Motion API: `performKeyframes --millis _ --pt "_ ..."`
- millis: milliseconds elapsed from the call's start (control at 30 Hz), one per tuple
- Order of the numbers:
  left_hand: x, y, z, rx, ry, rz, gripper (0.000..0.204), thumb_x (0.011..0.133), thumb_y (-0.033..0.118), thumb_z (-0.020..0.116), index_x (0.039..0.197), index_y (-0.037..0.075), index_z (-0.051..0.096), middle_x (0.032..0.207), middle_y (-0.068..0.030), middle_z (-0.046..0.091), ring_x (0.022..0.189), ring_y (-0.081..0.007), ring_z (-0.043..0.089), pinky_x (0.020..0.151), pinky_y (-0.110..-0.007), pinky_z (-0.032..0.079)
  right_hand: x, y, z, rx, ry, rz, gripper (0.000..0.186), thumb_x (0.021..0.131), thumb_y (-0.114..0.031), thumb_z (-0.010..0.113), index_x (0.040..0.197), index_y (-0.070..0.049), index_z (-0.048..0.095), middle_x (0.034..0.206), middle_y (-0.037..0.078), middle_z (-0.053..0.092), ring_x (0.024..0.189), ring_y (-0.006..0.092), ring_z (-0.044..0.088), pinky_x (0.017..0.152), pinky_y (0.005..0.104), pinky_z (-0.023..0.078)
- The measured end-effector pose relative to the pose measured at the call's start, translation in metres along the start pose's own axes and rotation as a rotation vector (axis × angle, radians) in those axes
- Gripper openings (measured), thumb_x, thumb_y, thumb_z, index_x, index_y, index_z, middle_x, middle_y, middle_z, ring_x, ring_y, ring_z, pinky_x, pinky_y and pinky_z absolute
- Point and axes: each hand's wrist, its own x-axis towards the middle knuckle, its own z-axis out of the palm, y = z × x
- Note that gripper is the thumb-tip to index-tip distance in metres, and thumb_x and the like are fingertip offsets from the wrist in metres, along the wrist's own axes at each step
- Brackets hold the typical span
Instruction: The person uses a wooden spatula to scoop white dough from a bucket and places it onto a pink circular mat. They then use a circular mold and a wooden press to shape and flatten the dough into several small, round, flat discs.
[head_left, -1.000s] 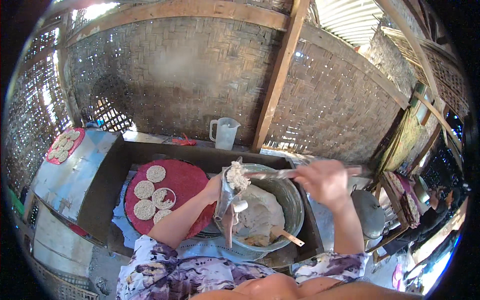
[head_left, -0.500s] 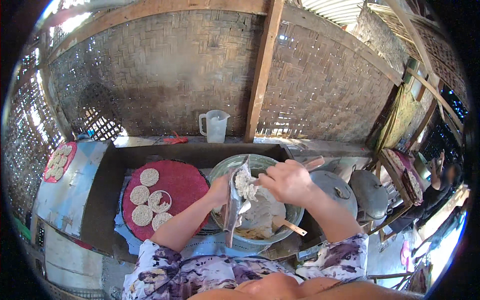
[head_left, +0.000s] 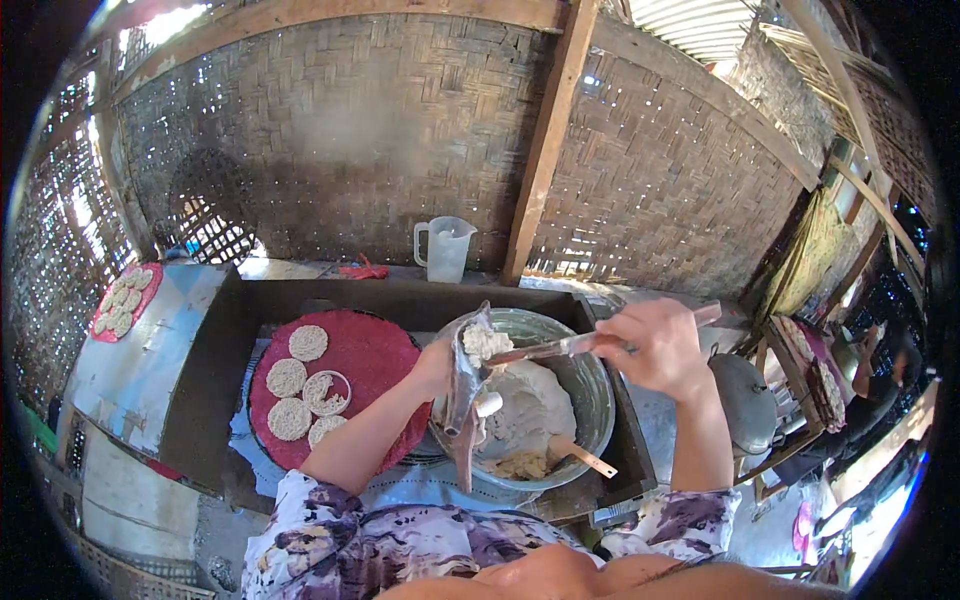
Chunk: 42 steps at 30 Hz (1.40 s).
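My left hand (head_left: 437, 368) is closed around a long greyish press-like tool (head_left: 462, 385) held above the basin. A lump of pale dough (head_left: 487, 342) sits in the tool's opening. In my right hand (head_left: 655, 345) is a flat wooden spatula (head_left: 545, 350), its tip touching that lump. Below, a wide metal basin (head_left: 606, 420) contains a mass of pale dough (head_left: 530, 400). A wooden spoon (head_left: 585, 456) leans in it, handle toward me. Left of the basin, a round red cloth (head_left: 385, 365) bears several coiled dough discs (head_left: 287, 378); a white ring (head_left: 328, 393) surrounds one partly filled coil.
A dark trough-like frame (head_left: 300, 292) surrounds cloth and basin. Behind it stand a plastic jug (head_left: 447, 250) and a red bundle (head_left: 362, 271). At left, a red mat (head_left: 128, 300) of discs lies on a bluish surface. Pots (head_left: 745, 405) and another person (head_left: 885, 385) are at right.
My right hand has moved right, away from the tool, so more of the spatula shows. The tool stays in my left hand above the basin. The whole view has shifted slightly.
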Motion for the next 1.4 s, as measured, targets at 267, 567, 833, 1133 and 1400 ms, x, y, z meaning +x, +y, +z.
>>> performKeyframes --millis 267,567,833,1133,1400 --pt "-0.010 0.069 0.010 0.232 0.110 0.019 0.049 0.069 0.031 0.064 0.109 0.006 0.051 0.104 -0.0155 0.057 0.098 -0.0308 0.053 0.083 -0.036 0.042 0.012 -0.020 0.029 -0.096 -0.139 -0.118 0.015 0.066 -0.025 0.062 0.068 -0.013 0.053 0.061 0.002 0.049 0.061 0.0212 0.055 0.055 0.0350 0.042" --pt "0.000 0.027 -0.008 0.367 0.054 0.052 0.048 0.070 0.024 0.063 0.112 0.005 0.050 0.106 -0.0084 0.057 0.094 -0.0204 0.056 0.083 -0.028 0.042 0.000 -0.010 0.023 -0.040 0.009 0.003 0.014 0.065 -0.024 0.065 0.067 -0.012 0.058 0.058 0.003 0.051 0.057 0.0220 0.055 0.052 0.0346 0.043" --pt "0.036 -0.011 -0.001 -0.676 -0.092 0.185 0.042 0.072 0.018 0.065 0.109 0.004 0.052 0.089 -0.0050 0.059 0.073 -0.0143 0.056 0.066 -0.028 0.049 -0.043 0.011 0.058 0.083 0.117 0.301 0.020 0.059 -0.021 0.071 0.073 -0.009 0.063 0.064 0.005 0.059 0.058 0.0216 0.058 0.051 0.0315 0.046" --pt "0.005 0.025 0.002 0.115 0.042 0.157 0.047 0.074 0.025 0.061 0.114 0.004 0.049 0.110 -0.0107 0.054 0.098 -0.0213 0.054 0.084 -0.030 0.042 -0.021 0.013 0.023 0.049 0.021 0.209 0.018 0.060 -0.024 0.070 0.071 -0.012 0.062 0.060 0.003 0.056 0.056 0.0216 0.056 0.051 0.0331 0.045" --pt "0.000 0.030 0.015 0.495 0.114 0.099 0.044 0.072 0.036 0.056 0.111 0.015 0.054 0.106 -0.0159 0.056 0.091 -0.0320 0.056 0.077 -0.038 0.045 0.014 -0.030 0.043 -0.072 -0.190 -0.112 0.012 0.069 -0.024 0.059 0.070 -0.013 0.053 0.064 0.003 0.053 0.067 0.0223 0.057 0.061 0.0366 0.043"
